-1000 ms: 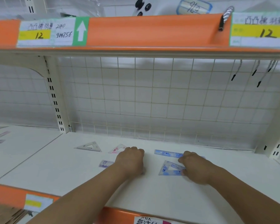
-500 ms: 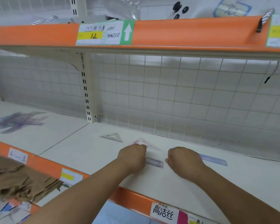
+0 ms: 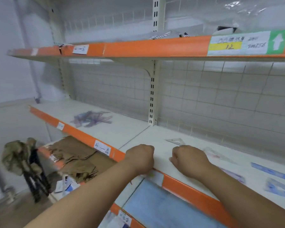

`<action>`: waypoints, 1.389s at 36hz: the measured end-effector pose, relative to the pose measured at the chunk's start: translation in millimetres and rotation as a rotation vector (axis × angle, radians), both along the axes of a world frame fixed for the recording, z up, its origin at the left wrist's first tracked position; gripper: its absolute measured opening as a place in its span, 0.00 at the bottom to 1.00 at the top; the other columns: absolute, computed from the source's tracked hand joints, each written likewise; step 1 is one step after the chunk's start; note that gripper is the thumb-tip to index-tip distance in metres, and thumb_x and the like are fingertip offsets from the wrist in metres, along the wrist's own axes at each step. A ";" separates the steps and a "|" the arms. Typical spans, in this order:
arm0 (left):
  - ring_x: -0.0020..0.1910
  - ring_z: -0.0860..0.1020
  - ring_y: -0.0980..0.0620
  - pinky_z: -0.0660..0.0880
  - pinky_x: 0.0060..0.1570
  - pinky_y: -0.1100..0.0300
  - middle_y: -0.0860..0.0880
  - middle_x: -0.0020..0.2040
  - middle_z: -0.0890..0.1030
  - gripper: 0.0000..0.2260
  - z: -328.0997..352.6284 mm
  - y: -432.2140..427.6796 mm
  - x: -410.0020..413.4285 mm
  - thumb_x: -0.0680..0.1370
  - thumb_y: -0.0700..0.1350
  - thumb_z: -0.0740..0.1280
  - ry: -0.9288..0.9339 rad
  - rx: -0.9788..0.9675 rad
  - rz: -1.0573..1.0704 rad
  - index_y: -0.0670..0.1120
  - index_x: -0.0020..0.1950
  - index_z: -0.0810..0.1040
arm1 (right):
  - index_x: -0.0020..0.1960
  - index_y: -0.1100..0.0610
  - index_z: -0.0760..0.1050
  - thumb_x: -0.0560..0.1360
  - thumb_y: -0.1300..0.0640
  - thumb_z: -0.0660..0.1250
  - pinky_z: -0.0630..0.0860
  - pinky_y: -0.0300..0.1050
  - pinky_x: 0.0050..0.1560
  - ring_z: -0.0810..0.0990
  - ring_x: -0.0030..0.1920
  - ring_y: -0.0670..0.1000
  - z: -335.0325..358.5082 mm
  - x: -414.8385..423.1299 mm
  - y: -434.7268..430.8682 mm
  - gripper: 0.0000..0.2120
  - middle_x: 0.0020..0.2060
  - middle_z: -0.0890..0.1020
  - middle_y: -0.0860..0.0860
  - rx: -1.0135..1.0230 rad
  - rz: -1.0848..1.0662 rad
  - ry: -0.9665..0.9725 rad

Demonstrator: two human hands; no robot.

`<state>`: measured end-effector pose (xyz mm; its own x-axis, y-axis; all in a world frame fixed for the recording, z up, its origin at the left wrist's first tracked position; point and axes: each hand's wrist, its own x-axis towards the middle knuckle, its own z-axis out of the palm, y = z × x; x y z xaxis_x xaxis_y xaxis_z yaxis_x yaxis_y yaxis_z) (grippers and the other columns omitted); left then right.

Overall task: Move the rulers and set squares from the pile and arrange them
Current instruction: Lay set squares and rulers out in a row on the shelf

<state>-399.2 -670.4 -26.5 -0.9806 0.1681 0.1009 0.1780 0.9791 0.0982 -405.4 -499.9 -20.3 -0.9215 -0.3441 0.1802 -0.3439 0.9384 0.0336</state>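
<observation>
Several rulers and set squares lie tangled in the pile [image 3: 90, 119] on the left bay of the shelf [image 3: 125, 130], well apart from both my grips. My left grip [image 3: 141, 157] is curled into a fist on the shelf's orange front edge, with nothing showing in it. My right grip [image 3: 190, 159] is curled the same way just beside it, on the white board, and looks empty too. The pieces in the pile are thin, see-through and crossed over one another, so a hasty pull could drag neighbours along and slide them off the front lip. Further right, a grey set square [image 3: 176, 141], a blurred pink set square [image 3: 218, 153], a blue ruler [image 3: 273, 171] and a blue set square [image 3: 280, 188] lie flat near my right forearm. Sweeping that arm across could knock them out of line.
</observation>
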 end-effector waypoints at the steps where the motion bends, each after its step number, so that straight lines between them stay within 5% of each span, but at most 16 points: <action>1: 0.58 0.75 0.44 0.68 0.47 0.58 0.44 0.58 0.76 0.10 1.3 -16.7 1.8 0.78 0.43 0.59 0.001 -0.005 0.012 0.44 0.59 0.73 | 0.51 0.54 0.75 0.79 0.46 0.57 0.72 0.45 0.46 0.78 0.55 0.54 0.3 -0.3 -16.1 0.14 0.52 0.80 0.51 -0.013 0.012 0.008; 8: 0.55 0.76 0.43 0.73 0.48 0.54 0.44 0.56 0.77 0.09 3.8 -131.7 18.0 0.79 0.44 0.58 0.015 -0.004 0.089 0.45 0.56 0.74 | 0.51 0.56 0.75 0.79 0.48 0.57 0.73 0.46 0.46 0.77 0.51 0.54 -2.8 -4.0 -122.4 0.13 0.49 0.79 0.52 -0.073 0.062 -0.014; 17: 0.44 0.74 0.47 0.69 0.38 0.58 0.47 0.49 0.78 0.07 1.0 -239.9 31.7 0.79 0.44 0.57 0.015 0.002 0.208 0.44 0.50 0.74 | 0.53 0.54 0.74 0.79 0.47 0.57 0.72 0.45 0.44 0.76 0.49 0.54 -5.7 -9.6 -235.6 0.13 0.50 0.78 0.51 -0.068 0.180 -0.009; 23: 0.41 0.71 0.47 0.69 0.37 0.56 0.51 0.36 0.68 0.06 -1.1 -288.9 21.3 0.78 0.41 0.56 0.029 0.005 0.269 0.47 0.40 0.66 | 0.51 0.55 0.75 0.79 0.47 0.58 0.70 0.44 0.41 0.77 0.47 0.53 -11.6 -34.9 -291.3 0.14 0.48 0.78 0.51 -0.073 0.270 -0.022; 28: 0.39 0.73 0.47 0.72 0.37 0.55 0.51 0.35 0.69 0.10 -2.5 -327.1 -3.8 0.76 0.40 0.57 0.016 0.010 0.318 0.48 0.35 0.64 | 0.50 0.57 0.75 0.79 0.48 0.58 0.68 0.43 0.40 0.76 0.48 0.53 -14.7 -67.0 -325.3 0.13 0.48 0.78 0.51 -0.061 0.300 -0.024; 31: 0.33 0.68 0.51 0.65 0.30 0.59 0.50 0.34 0.67 0.11 -1.2 -343.9 -23.5 0.76 0.39 0.56 0.016 0.011 0.331 0.47 0.34 0.62 | 0.50 0.57 0.76 0.79 0.51 0.58 0.68 0.43 0.40 0.77 0.49 0.53 -13.6 -93.8 -340.7 0.12 0.48 0.79 0.51 -0.062 0.284 -0.019; 37: 0.46 0.74 0.47 0.70 0.42 0.57 0.45 0.49 0.75 0.09 13.1 -376.3 -72.7 0.79 0.42 0.56 0.024 -0.019 0.328 0.44 0.55 0.74 | 0.54 0.53 0.76 0.80 0.50 0.58 0.68 0.43 0.44 0.77 0.55 0.52 0.7 -145.1 -370.9 0.11 0.53 0.79 0.50 -0.053 0.275 -0.017; 39: 0.49 0.75 0.46 0.71 0.44 0.56 0.45 0.52 0.76 0.11 15.2 -383.1 -87.9 0.80 0.42 0.56 0.020 -0.011 0.332 0.43 0.58 0.74 | 0.46 0.51 0.75 0.80 0.52 0.57 0.66 0.42 0.41 0.77 0.51 0.54 3.6 -161.0 -378.0 0.10 0.49 0.78 0.52 -0.039 0.268 -0.016; 41: 0.51 0.76 0.46 0.73 0.46 0.55 0.45 0.55 0.77 0.11 13.2 -389.0 -101.5 0.80 0.43 0.56 0.015 -0.001 0.324 0.43 0.59 0.74 | 0.40 0.51 0.72 0.80 0.55 0.57 0.66 0.42 0.36 0.76 0.46 0.56 -0.2 -177.6 -384.2 0.11 0.46 0.76 0.54 -0.032 0.251 -0.011; 45: 0.54 0.75 0.46 0.73 0.48 0.54 0.45 0.56 0.77 0.11 5.5 -398.2 -127.0 0.80 0.44 0.56 0.012 -0.006 0.307 0.44 0.59 0.73 | 0.43 0.52 0.70 0.78 0.59 0.57 0.61 0.39 0.30 0.72 0.42 0.54 -12.5 -204.8 -390.4 0.06 0.45 0.73 0.52 -0.015 0.220 -0.026; 50: 0.55 0.74 0.47 0.70 0.46 0.57 0.46 0.56 0.77 0.10 4.1 -409.3 -158.5 0.79 0.43 0.57 0.024 0.016 0.254 0.45 0.58 0.73 | 0.55 0.56 0.75 0.77 0.61 0.57 0.70 0.43 0.40 0.77 0.52 0.55 -20.7 -234.7 -393.5 0.10 0.50 0.76 0.52 0.007 0.166 -0.029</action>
<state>-557.7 -1079.7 -22.3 -0.9885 -0.0849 0.1249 -0.0708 0.9911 0.1130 -640.1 -893.4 -41.0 -0.8565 -0.4936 0.1510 -0.4955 0.8682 0.0274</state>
